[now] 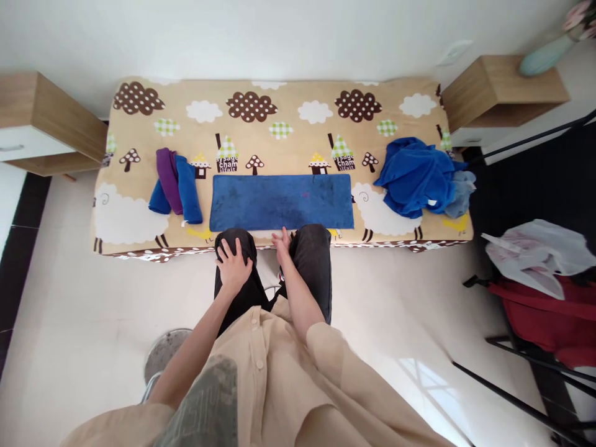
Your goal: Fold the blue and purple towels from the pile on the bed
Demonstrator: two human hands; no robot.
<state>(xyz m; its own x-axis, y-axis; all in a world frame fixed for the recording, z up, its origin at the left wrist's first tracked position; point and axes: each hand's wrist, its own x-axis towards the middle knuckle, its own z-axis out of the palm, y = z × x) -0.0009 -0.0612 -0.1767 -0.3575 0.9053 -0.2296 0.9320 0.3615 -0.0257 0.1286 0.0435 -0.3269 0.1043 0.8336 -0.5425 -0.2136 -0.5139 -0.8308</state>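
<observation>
A long blue towel (282,202) lies flat, its long side along the near edge of the patterned cloth (284,128) in front of me. My left hand (234,267) rests on my left knee with its fingers spread, holding nothing. Beside the inner side of my right knee is my right hand (280,246), empty, fingers stretched toward the towel's near edge. To the left sit rolled towels, a purple one (168,180) between blue ones (189,189). A crumpled heap of blue cloths (414,177) lies at the right, with a greyer blue cloth (460,194) at its side.
Wooden cabinets stand at the left (60,115) and right (503,93), the right one bearing a pale vase (544,56). A round stool (165,354) is at my left. A white plastic bag (540,251) lies on a red bag (549,313) near black metal bars (507,397).
</observation>
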